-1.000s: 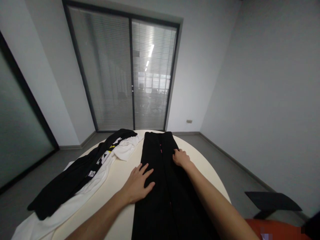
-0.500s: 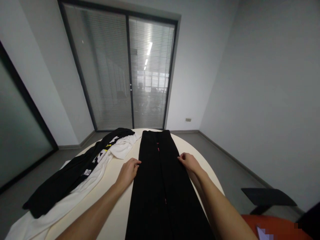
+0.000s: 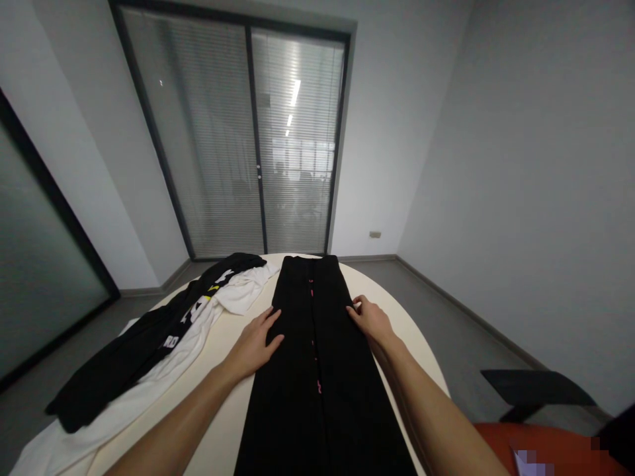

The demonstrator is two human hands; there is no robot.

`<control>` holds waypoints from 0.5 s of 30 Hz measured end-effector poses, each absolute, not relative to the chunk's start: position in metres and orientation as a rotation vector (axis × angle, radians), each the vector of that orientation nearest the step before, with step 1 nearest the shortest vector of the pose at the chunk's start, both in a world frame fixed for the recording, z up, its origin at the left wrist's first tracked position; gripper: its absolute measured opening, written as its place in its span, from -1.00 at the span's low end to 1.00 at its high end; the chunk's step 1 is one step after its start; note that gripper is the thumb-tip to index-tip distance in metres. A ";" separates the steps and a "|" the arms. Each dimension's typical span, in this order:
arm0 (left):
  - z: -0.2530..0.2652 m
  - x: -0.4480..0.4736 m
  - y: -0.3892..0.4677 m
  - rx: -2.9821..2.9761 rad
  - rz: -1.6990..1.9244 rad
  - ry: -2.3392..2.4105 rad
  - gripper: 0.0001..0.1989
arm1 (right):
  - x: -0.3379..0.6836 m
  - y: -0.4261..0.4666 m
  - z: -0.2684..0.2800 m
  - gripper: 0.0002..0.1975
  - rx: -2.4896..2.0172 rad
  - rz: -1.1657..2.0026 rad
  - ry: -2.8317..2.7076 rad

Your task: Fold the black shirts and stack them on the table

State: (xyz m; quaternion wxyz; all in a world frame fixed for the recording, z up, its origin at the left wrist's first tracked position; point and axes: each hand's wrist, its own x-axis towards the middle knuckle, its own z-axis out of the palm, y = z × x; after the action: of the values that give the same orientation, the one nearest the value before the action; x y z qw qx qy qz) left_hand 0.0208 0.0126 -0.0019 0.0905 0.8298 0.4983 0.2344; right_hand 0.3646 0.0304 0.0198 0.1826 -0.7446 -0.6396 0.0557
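Observation:
Black trousers point(image 3: 297, 370) lie lengthwise on the round cream table point(image 3: 223, 360), their two legs side by side with a dark line between them. Small pink marks show along that line. My left hand point(image 3: 253, 344) rests on the left edge of the trousers, thumb and fingers spread apart and open. Across from it, my right hand point(image 3: 372, 320) touches the right edge, its thumb on the cloth and its fingers slightly bent and apart. Neither hand visibly grips the fabric.
Left on the table lie a black garment with white and yellow lettering point(image 3: 143, 344) and a white garment point(image 3: 183, 350) partly under it. A red chair point(image 3: 496, 439) with a black armrest point(image 3: 538, 389) stands at lower right. Behind are a glass partition point(image 3: 297, 152) and walls.
My left hand has let go of the left edge and spread its fingers onto the cloth. The right hand's fingers have loosened at the right edge. More pink marks show along the middle.

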 end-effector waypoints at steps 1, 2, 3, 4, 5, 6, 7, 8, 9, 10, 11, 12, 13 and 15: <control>0.001 0.024 0.006 2.496 0.619 1.481 -0.40 | 0.364 0.030 0.019 -0.65 -2.105 0.153 -1.807; 0.004 0.026 -0.001 2.532 0.549 1.483 -0.40 | 0.364 0.030 0.019 -0.64 -2.107 0.151 -1.814; 0.009 0.029 -0.008 2.575 0.496 1.478 -0.41 | 0.364 0.030 0.018 -0.64 -2.107 0.153 -1.824; 0.014 0.032 -0.015 2.627 0.456 1.449 -0.42 | 0.364 0.030 0.018 -0.64 -2.102 0.159 -1.834; 0.019 0.034 -0.023 2.683 0.419 1.379 -0.41 | 0.364 0.029 0.018 -0.63 -2.096 0.165 -1.839; 0.025 0.037 -0.030 2.735 0.376 1.271 -0.39 | 0.365 0.029 0.018 -0.61 -2.091 0.170 -1.838; 0.030 0.039 -0.037 2.775 0.321 1.137 -0.37 | 0.365 0.028 0.019 -0.59 -2.080 0.171 -1.839; 0.036 0.041 -0.043 2.791 0.272 1.017 -0.36 | 0.365 0.027 0.020 -0.57 -2.063 0.166 -1.845; 0.041 0.044 -0.049 2.792 0.244 0.921 -0.35 | 0.366 0.026 0.022 -0.56 -2.041 0.151 -1.852; 0.046 0.046 -0.054 2.784 0.240 0.849 -0.36 | 0.366 0.025 0.023 -0.58 -2.016 0.134 -1.859; 0.050 0.048 -0.058 2.774 0.254 0.797 -0.39 | 0.366 0.025 0.025 -0.60 -1.986 0.120 -1.869; 0.054 0.049 -0.062 2.766 0.273 0.753 -0.44 | 0.366 0.024 0.026 -0.65 -1.943 0.116 -1.889; 0.058 0.051 -0.065 2.760 0.286 0.708 -0.50 | 0.365 0.023 0.027 -0.70 -1.887 0.125 -1.921; 0.062 0.055 -0.070 2.756 0.275 0.606 -0.60 | 0.363 0.021 0.028 -0.76 -1.743 0.175 -2.008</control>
State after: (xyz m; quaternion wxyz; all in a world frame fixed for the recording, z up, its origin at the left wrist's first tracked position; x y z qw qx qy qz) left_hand 0.0553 -0.0703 0.0620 0.1528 0.9607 0.2112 0.0958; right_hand 0.3635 0.0209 0.0282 0.2362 -0.6356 -0.7322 0.0639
